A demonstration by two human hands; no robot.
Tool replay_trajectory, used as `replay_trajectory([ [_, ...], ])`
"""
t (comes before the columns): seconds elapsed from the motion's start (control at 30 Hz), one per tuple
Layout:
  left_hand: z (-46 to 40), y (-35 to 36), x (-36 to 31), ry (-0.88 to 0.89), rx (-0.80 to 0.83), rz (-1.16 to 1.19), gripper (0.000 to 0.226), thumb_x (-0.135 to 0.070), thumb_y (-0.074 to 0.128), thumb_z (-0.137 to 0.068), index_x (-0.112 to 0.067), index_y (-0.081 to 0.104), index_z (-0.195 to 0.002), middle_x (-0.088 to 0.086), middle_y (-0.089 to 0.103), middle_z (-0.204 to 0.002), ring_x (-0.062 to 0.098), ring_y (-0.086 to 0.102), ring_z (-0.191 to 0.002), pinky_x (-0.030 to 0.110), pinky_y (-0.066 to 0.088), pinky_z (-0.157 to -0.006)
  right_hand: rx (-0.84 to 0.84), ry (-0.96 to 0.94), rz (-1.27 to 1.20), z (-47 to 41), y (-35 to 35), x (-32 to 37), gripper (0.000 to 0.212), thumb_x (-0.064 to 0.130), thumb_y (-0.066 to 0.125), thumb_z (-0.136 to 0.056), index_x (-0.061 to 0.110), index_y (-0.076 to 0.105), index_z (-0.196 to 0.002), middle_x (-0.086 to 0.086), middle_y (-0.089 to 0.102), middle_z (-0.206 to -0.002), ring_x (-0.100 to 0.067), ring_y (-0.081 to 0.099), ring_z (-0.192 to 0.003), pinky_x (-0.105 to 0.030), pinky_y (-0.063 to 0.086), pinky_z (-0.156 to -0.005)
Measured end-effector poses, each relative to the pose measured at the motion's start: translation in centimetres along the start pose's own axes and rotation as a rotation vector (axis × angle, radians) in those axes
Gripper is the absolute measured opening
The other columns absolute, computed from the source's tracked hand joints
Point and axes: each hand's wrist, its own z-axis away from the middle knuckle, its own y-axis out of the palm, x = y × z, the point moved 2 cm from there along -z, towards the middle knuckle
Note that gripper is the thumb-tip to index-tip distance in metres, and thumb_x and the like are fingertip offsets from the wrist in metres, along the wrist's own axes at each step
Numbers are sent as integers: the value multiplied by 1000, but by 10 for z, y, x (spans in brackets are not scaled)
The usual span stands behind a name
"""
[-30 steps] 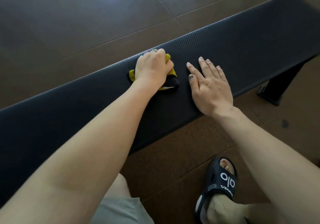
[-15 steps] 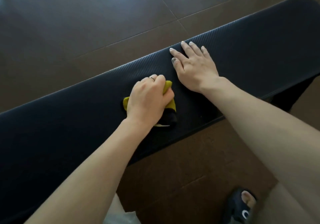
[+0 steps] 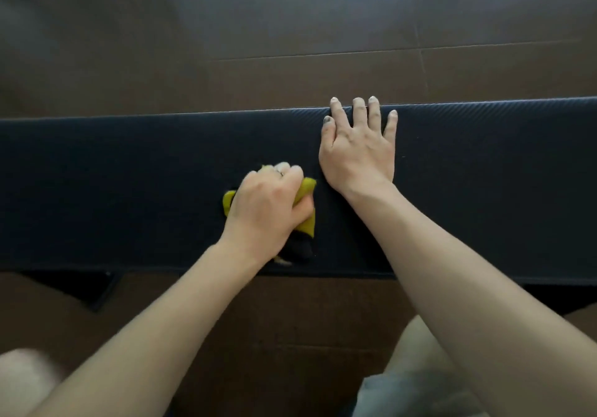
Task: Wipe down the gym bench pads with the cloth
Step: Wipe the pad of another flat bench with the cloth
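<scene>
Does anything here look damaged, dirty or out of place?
Nothing on the bench pad looks torn or spilled. One small oddity: the right hand, lying flat on the pad, has a dark grey smudge on its thumb tip. The left hand grips a bunched yellow and black cloth, as expected.

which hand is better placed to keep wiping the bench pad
Left. The left hand already grips the yellow cloth on the bench pad; the right hand lies flat, only bracing.

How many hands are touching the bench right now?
2. The left hand grips the yellow cloth on the bench pad; the right hand rests flat beside it, fingertips at the far edge.
</scene>
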Motion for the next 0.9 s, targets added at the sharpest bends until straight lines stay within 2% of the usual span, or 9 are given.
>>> replay_trajectory([
  [0.13, 38, -3, -22, -17, -15, -3, 28, -30, 51, -98, -16, 44, -76, -3, 42, -72, 19, 43, -65, 40, 41, -64, -16, -21, -2, -1, -1, 1, 58, 42, 10, -109, 28, 21, -164, -11, 21, -170, -31, 4, -159, -57, -4, -127],
  [0.27, -11, 9, -9, -68, -82, -4, 28, -31, 50, -101, -17, 43, -78, -1, 47, -73, 22, 49, -66, 39, 42, -65, 2, -21, -39, -7, -2, -1, 57, 41, 8, -109, 29, 19, -164, -8, 18, -171, -27, 1, -160, -55, -6, -127],
  [0.37, -69, 20, 14, -142, -128, -46, 22, -31, 50, -100, -18, 44, -82, 8, 57, -80, 30, 58, -74, 38, 38, -68, 42, -7, -82, -7, -2, -4, 56, 40, 9, -110, 31, 17, -164, -5, 16, -172, -23, -1, -160, -51, -8, -128],
  [0.5, -114, 23, 25, -237, -47, -79, 23, -32, 47, -102, -12, 54, -93, 13, 65, -97, 33, 61, -89, 40, 39, -76, 34, -16, -101, -10, -3, -8, 55, 40, 10, -110, 33, 20, -163, -3, 17, -172, -20, 1, -160, -48, -7, -128],
  [0.63, -41, 11, -10, -95, -44, -88, 26, -35, 46, -94, -12, 57, -86, 7, 60, -82, 31, 60, -73, 42, 46, -68, 49, 21, -150, -8, -5, -4, 55, 39, 10, -110, 32, 23, -163, -2, 16, -172, -20, -1, -160, -48, -9, -128],
  [0.73, 18, 4, -42, 21, 43, 33, 21, -34, 50, -94, -16, 56, -85, 0, 56, -80, 21, 54, -73, 37, 44, -69, 93, 48, -221, -13, -8, -3, 55, 38, 10, -110, 32, 26, -162, 0, 16, -172, -18, -2, -160, -46, -10, -128],
  [0.8, 25, 6, -50, 80, 24, 35, 18, -32, 55, -95, -16, 58, -87, -1, 56, -79, 20, 53, -73, 35, 42, -69, 145, 30, -255, -18, -14, -5, 55, 36, 12, -110, 31, 29, -162, 1, 16, -172, -17, 0, -160, -45, -9, -128],
  [0.9, -8, 15, -43, 155, 3, 0, 22, -33, 51, -93, -14, 57, -85, 3, 57, -78, 23, 57, -71, 37, 43, -67, 130, -48, -208, -21, -28, -25, 52, 36, 17, -111, 27, 37, -158, -1, 28, -168, -20, 13, -158, -42, 6, -126],
])
